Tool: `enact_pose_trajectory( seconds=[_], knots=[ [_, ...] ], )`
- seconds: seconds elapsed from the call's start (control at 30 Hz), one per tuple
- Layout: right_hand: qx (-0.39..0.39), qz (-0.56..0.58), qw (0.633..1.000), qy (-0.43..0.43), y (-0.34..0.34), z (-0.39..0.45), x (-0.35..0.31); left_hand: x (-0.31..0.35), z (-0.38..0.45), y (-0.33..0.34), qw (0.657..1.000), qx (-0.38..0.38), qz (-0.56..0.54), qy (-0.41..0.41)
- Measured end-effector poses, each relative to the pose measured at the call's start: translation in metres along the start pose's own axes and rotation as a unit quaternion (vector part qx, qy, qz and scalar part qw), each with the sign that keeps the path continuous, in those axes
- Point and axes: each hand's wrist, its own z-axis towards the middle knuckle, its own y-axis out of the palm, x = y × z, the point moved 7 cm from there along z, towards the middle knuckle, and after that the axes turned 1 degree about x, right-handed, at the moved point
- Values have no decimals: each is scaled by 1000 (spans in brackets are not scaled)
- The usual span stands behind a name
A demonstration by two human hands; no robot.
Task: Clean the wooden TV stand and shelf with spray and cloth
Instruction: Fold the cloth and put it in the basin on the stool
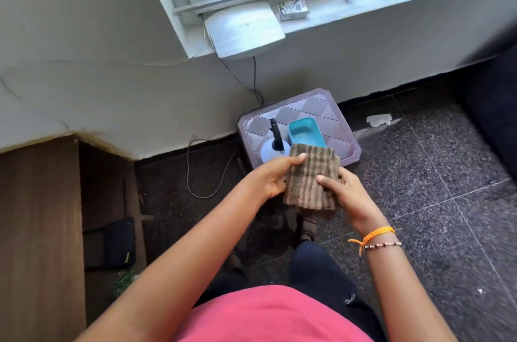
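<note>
The wooden stand [39, 229] stood well left of the plastic stool [330, 115], against the wall. Just in front of the stool, a folded striped cloth [310, 179] was held up in both hands: the left hand [268, 176] had its grip pinched on the left edge, the right hand [347, 196] on the right. On the stool sat a teal tub [305, 131] and, left of it, the spray bottle [274, 145].

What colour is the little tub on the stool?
The tub is teal blue, seen best in the head view.
</note>
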Motion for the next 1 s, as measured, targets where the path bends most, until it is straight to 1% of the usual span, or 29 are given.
enact_pose_trajectory(
  seconds=[0.07, 0.1, 0.17, 0.23, 0.3, 0.37, 0.47, 0.53, 0.6, 0.7, 0.77, 0.8, 0.87, 0.9, 0.97, 1.0],
  knots=[
    [12, -34, 999, 0, -22, 19, -4, -3, 17, 7, 998, 39, 41, -7],
    [14, -53, 998, 3, -33, 32, -6, -5, 28, 14, 998, 47, 48, -17],
    [12, -76, 997, 12, -47, 56, -10, -13, 49, 25, 996, 60, 48, -35],
    [21, -98, 995, -5, -55, 80, -16, -15, 68, 29, 996, 79, 38, -28],
    [38, -141, 988, -47, -55, 99, -27, -13, 84, 26, 993, 113, 21, 2],
    [57, -210, 973, -81, -56, 124, -34, -12, 102, 19, 984, 174, 4, 28],
    [73, -295, 948, -98, -53, 163, -30, -5, 124, 3, 964, 252, 54, 73],
    [64, -338, 935, -89, -46, 183, -20, 5, 134, -1, 951, 271, 91, 121],
    [52, -344, 935, -69, -35, 200, -6, 11, 145, -2, 944, 269, 133, 138],
    [25, -335, 941, -35, -21, 215, 12, 14, 158, 0, 926, 253, 233, 153],
    [-8, -331, 944, -5, -16, 226, 25, 11, 166, -2, 915, 243, 284, 152],
    [-28, -346, 938, 9, -15, 231, 30, 8, 170, -3, 912, 236, 300, 149],
    [-50, -413, 910, 2, -17, 236, 31, 4, 173, -2, 905, 221, 333, 141],
    [-42, -445, 895, -18, -19, 237, 28, 1, 174, -1, 899, 214, 358, 135],
    [6, -498, 864, -72, -25, 231, 15, -3, 178, 4, 868, 206, 436, 118],
    [31, -530, 841, -101, -27, 225, 9, -5, 179, 6, 848, 204, 477, 108]
  ],
)
